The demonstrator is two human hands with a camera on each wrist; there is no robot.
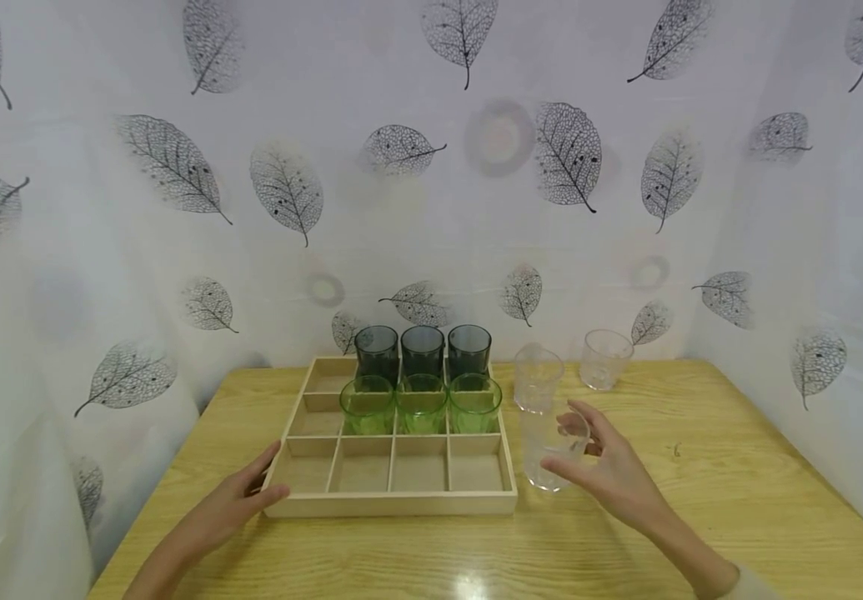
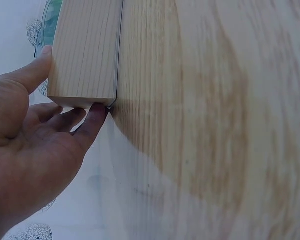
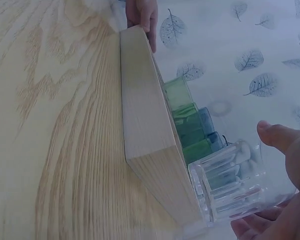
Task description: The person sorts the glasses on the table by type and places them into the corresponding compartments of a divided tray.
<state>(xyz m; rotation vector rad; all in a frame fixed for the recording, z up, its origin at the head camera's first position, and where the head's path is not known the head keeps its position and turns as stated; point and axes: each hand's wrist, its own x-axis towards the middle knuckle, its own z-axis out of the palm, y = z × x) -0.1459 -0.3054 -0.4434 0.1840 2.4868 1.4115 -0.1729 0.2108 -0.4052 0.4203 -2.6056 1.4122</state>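
We see the left hand (image 1: 232,500) with its thumb on the rim and its bent fingers against the outer wall at the near left corner of the wooden tray (image 1: 401,505). The right hand (image 1: 622,482) makes a wide C about the nearest clear glass (image 1: 545,477); in the right wrist view we find a gap between thumb and glass, but cannot tell whether the other fingers, partly behind it, touch. Beyond those fingers stand 2 more clear glasses (image 1: 538,385). Between both hands' fingers, and farther back, 3 green glasses (image 1: 421,410) and 3 dark glasses (image 1: 422,357) sit in compartments, the green partly covering the dark. The right wrist view cuts off the right palm, and the left wrist view gives us only a green sliver above the left thumb.
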